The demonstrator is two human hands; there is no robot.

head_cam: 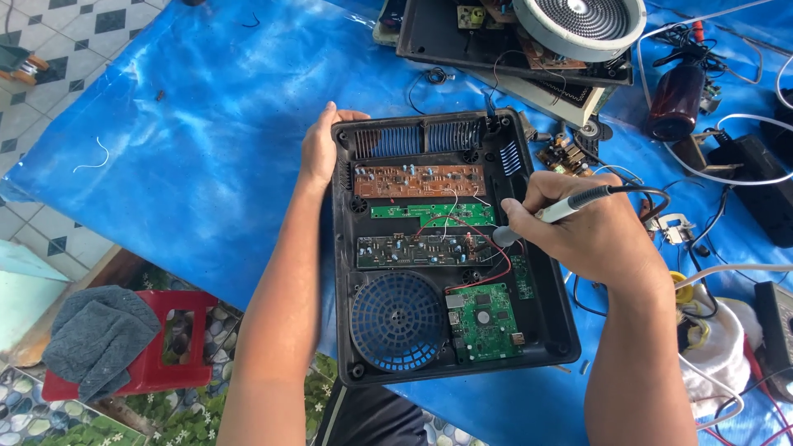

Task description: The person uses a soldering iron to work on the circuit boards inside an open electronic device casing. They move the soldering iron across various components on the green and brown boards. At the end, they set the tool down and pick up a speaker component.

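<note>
Left hand (pixel 320 149) grips the open black casing's (pixel 545 322) far-left corner; right hand (pixel 578 231) is closed around a soldering iron (pixel 570 206), tip at the casing's middle boards (pixel 417 251). Soldering seems underway, calling for steady tip placement.

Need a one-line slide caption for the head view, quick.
Left hand steadies an opened black appliance base while the right hand holds a soldering iron over its circuit boards.

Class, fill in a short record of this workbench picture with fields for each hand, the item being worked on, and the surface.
Left hand: grips the top left edge of the open black casing
Right hand: holds a soldering iron, tip down by the circuit boards
Inside casing: several boards, red wire, round blue fan grille
Surface: blue sheet
</note>
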